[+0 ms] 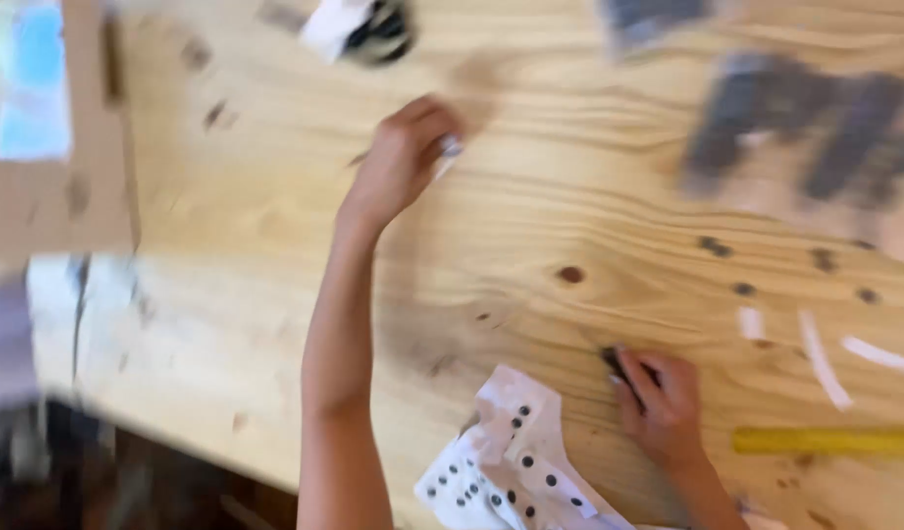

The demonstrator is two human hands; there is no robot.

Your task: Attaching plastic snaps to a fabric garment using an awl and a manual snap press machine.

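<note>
My left hand point(405, 157) reaches far out over the wooden table point(569, 196), fingers curled around a small pale object point(450, 150) that is too blurred to identify. Close to the near edge, my right hand point(658, 393) rests on the wood and pinches a small dark object point(614, 361) between thumb and fingers. Just left of that hand lies a crumpled white sheet with black dots point(511, 461).
A yellow ruler point(825, 440) lies at the right near my right hand, with white paper strips point(825, 358) above it. Dark blurred shapes point(805, 128) sit at the far right. A black and white item point(368, 27) is at the far edge. Cardboard point(50, 147) lies left.
</note>
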